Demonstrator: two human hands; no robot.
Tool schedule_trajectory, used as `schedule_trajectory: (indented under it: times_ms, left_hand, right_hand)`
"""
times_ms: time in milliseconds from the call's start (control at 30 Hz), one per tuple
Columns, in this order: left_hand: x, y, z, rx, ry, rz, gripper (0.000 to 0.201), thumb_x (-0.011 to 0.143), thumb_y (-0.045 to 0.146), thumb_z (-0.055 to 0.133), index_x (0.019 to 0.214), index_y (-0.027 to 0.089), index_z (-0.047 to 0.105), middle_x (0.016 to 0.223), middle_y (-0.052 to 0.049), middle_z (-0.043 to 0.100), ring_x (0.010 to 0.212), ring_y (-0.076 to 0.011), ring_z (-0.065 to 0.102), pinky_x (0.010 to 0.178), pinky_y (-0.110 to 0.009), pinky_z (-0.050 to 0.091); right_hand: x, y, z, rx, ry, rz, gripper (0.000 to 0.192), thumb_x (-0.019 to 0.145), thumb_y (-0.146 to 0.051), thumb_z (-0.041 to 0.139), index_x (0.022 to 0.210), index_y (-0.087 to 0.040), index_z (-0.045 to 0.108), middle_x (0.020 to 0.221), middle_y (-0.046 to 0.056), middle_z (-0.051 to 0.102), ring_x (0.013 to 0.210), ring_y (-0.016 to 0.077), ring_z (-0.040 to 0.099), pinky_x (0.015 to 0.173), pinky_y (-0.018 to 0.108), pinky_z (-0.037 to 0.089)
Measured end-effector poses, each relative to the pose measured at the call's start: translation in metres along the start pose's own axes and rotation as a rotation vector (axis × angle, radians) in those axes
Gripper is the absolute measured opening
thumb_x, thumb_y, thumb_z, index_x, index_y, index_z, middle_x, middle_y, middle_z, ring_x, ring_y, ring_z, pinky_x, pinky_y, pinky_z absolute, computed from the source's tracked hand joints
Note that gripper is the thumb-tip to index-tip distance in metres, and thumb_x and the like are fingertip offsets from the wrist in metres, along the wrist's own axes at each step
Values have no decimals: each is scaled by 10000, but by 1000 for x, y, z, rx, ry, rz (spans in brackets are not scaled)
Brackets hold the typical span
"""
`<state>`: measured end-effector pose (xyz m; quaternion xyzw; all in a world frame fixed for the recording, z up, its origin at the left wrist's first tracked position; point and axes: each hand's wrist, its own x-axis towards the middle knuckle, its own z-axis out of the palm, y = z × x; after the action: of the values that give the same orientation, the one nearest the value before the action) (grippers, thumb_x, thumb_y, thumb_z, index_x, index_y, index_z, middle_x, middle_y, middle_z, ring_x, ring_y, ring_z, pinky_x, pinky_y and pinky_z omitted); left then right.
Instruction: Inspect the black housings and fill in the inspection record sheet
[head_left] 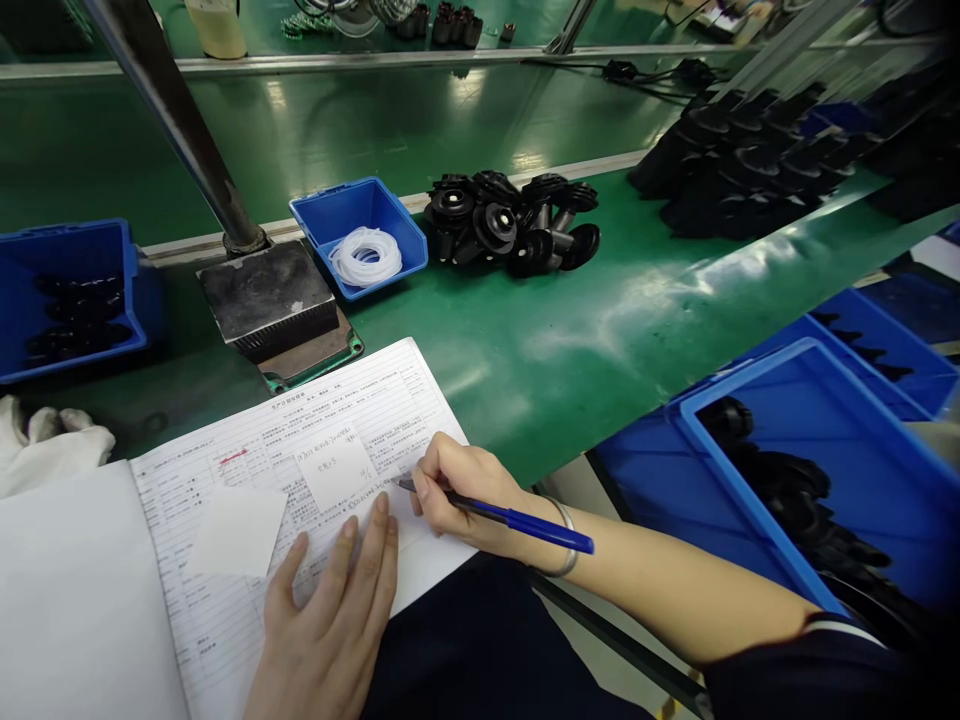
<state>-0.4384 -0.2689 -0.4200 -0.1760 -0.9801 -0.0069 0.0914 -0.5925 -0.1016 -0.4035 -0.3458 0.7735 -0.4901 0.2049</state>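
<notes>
Head view: right hand [457,490] grips a blue ballpoint pen [502,517], tip on the printed white paper form [300,500] near centre; left hand [330,620], fingers flat and released, pins the sheet. Handwriting already fills the small white note [334,465]; lower rows look blank. Text is illegible, the form's left edge cut off.

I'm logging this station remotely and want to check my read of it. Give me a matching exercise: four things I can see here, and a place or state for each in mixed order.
Things:
1. blue pen
2. white tubing coil
3. left hand
4. small white note

Places or states:
A. lying in the small blue bin
B. flat on the form, fingers spread
C. held in the right hand, tip on the paper
D. lying on the form, handwriting on it

Pairs: 1-C, 2-A, 3-B, 4-D
</notes>
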Motion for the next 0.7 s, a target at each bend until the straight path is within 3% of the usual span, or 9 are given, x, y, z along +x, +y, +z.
schedule_trajectory:
  times_ms: [500,700]
  left_hand:
    - [1,-1,2,-28,27,4,517,885,148,439,1397,112,501,1531,-89,408,1369,-234,374,1216,-525,38]
    - [1,-1,2,-35,28,5,518,880,135,435,1392,101,505,1528,-99,409,1365,-239,377,1215,-529,36]
  right_hand:
    - [1,3,2,-39,28,-14,159,886,-177,421,794,-233,304,586,-66,504,450,79,466,453,199,368]
    - [-2,2,1,-27,53,-37,164,897,-200,421,780,-232,310,627,-43,541,475,76,471,468,199,381]
